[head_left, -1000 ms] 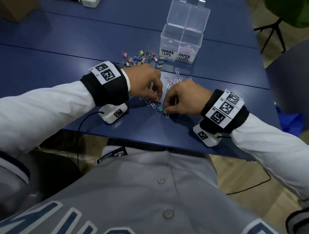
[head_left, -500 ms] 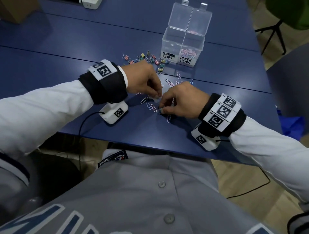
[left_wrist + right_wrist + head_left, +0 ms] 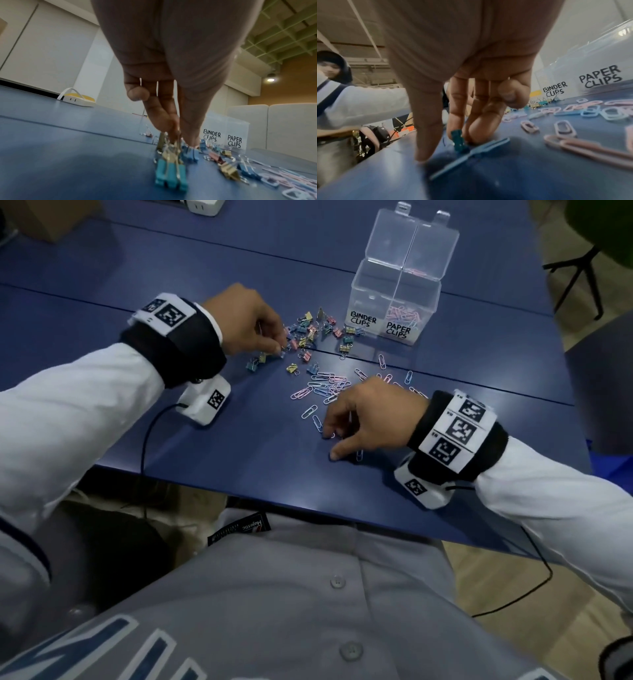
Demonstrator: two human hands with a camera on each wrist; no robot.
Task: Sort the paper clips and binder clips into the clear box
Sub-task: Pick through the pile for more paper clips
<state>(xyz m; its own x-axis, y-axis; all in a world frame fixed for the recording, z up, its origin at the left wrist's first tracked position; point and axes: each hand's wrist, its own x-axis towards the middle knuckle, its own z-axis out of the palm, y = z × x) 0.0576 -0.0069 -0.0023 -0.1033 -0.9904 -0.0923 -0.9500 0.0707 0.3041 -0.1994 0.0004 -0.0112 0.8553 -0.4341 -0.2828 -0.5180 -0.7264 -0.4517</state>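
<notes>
Sorting has barely begun: some paper clips (image 3: pixel 406 314) sit in the clear box (image 3: pixel 397 285), most litter the bench (image 3: pixel 171 285). Left hand (image 3: pixel 246 320) pinches binder clips (image 3: pixel 171 146); right hand (image 3: pixel 370 419) pinches a teal clip (image 3: pixel 458 139).

A dark blue table (image 3: pixel 102 275) carries everything, with a seam running across its top. Toward its far side stands the clear box (image 3: pixel 397 285), lid open, its two compartments labelled BINDER CLIPS and PAPER CLIPS; pastel clips lie in the paper-clip side. Just beside the box, on its near left, a scatter of small coloured binder clips (image 3: pixel 310 332) lies on the surface. Nearer the table's front edge lies a loose spread of pink, blue and white paper clips (image 3: pixel 323 386). A white power strip (image 3: pixel 205 205) sits at the far edge, and a cardboard box (image 3: pixel 51 224) at the far left corner.
</notes>
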